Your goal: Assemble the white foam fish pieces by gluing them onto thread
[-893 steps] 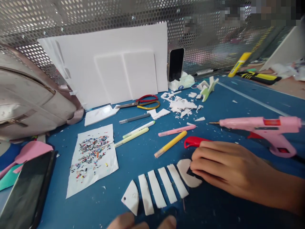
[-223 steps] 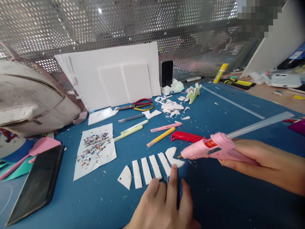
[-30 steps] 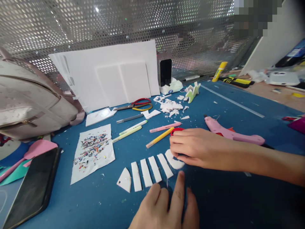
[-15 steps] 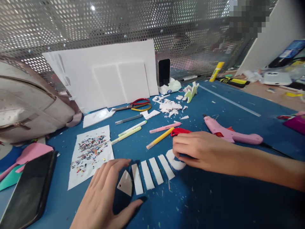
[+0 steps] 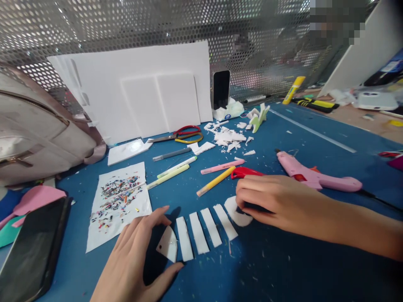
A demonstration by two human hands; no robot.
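On the blue table a row of white foam pieces lies in a curve. At its left end is a fan-shaped foam piece (image 5: pixel 168 244) with a dark dot. My left hand (image 5: pixel 135 251) is open around it, thumb and forefinger apart at its two ends; whether they touch it I cannot tell. Several white foam strips (image 5: pixel 199 233) stand side by side in the middle. At the right end my right hand (image 5: pixel 267 195) is closed, its fingertips pinching a curved foam piece (image 5: pixel 236 213), partly hidden beneath them. A red tool (image 5: pixel 247 172) shows just behind that hand.
Highlighter pens (image 5: pixel 170 176), scissors (image 5: pixel 179 136) and foam scraps (image 5: pixel 228 136) lie farther back. Small coloured bits cover a white sheet (image 5: pixel 94 235) at left, beside a phone (image 5: pixel 33 247). A pink glue gun (image 5: pixel 317 176) with a cord lies right. White boards (image 5: pixel 132 63) lean at the back.
My left thumb and forefinger have moved slightly closer round the fan-shaped piece. My right hand stays on the curved piece. The view has shifted a little.
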